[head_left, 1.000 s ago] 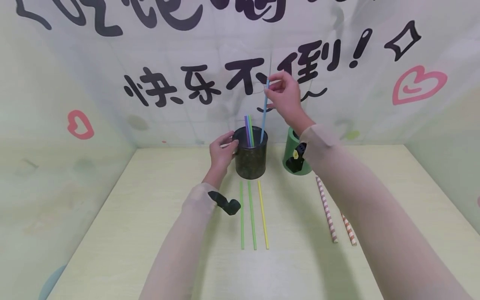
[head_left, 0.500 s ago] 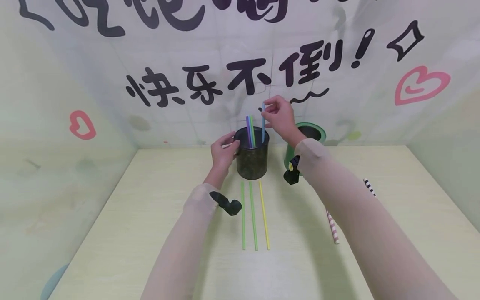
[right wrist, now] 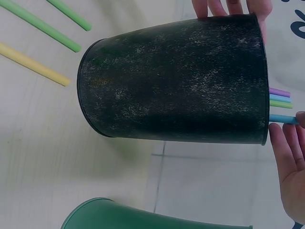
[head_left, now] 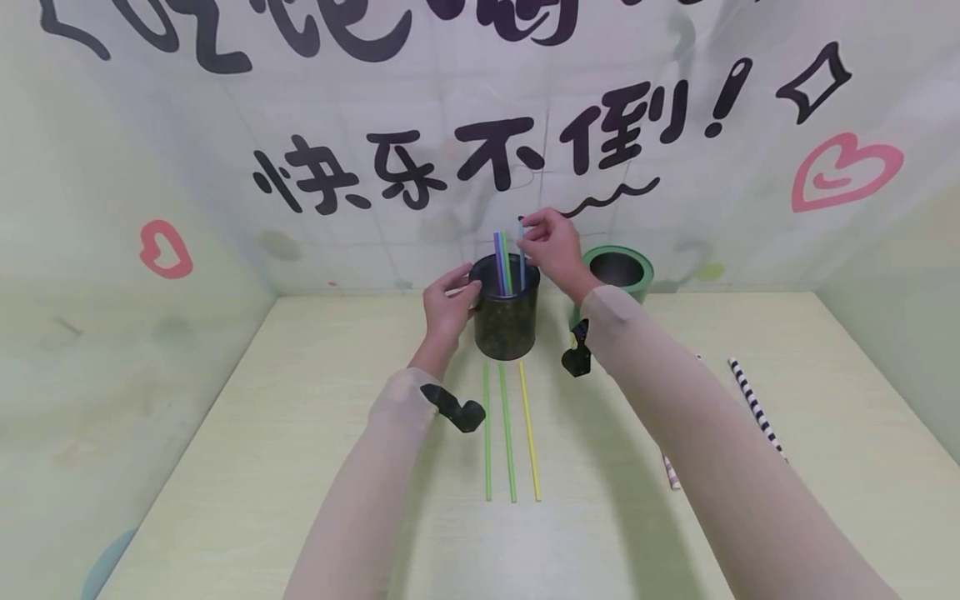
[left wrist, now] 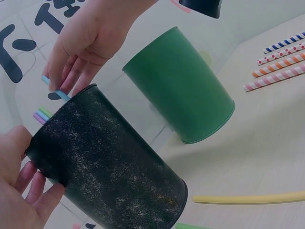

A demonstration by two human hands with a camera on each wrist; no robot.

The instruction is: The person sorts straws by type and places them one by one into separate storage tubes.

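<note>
On the pale table (head_left: 300,467), a dark can (head_left: 506,321) stands near the back wall with a green can (head_left: 626,268) at its three o'clock, just apart. At six o'clock from the dark can lie two green straws (head_left: 498,433) and a yellow straw (head_left: 528,433); striped straws (head_left: 753,406) lie at about four o'clock. The left hand (head_left: 448,307) curls round the dark can's side. The right hand (head_left: 551,246) pinches a blue straw (head_left: 521,250), seemingly standing inside the dark can beside the purple and green straws (head_left: 501,260).
</note>
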